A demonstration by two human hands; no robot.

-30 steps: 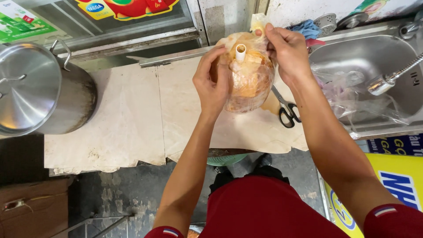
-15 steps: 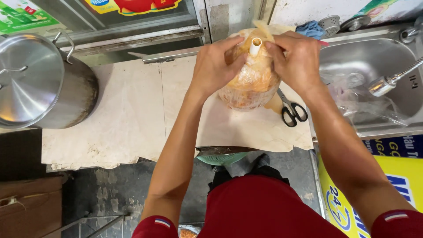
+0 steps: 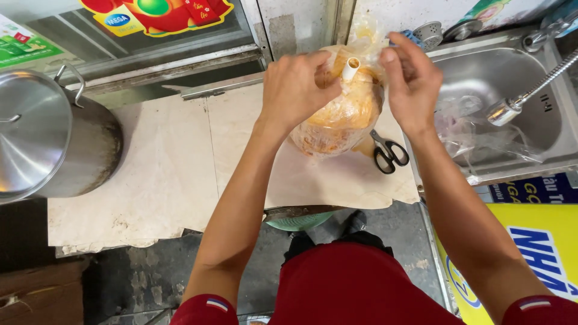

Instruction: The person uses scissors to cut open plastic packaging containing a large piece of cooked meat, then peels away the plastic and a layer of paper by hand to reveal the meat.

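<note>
Bulging orange-filled clear bag, white straw upright

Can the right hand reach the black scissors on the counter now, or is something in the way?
Probably yes. The scissors lie uncovered on the counter just below the right hand. But that hand is busy at the bag, so it must release first.

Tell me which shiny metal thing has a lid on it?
The big round steel pot at the counter's left end; a flat steel lid covers it. The steel sink on the right is open, with clear plastic inside.
</note>
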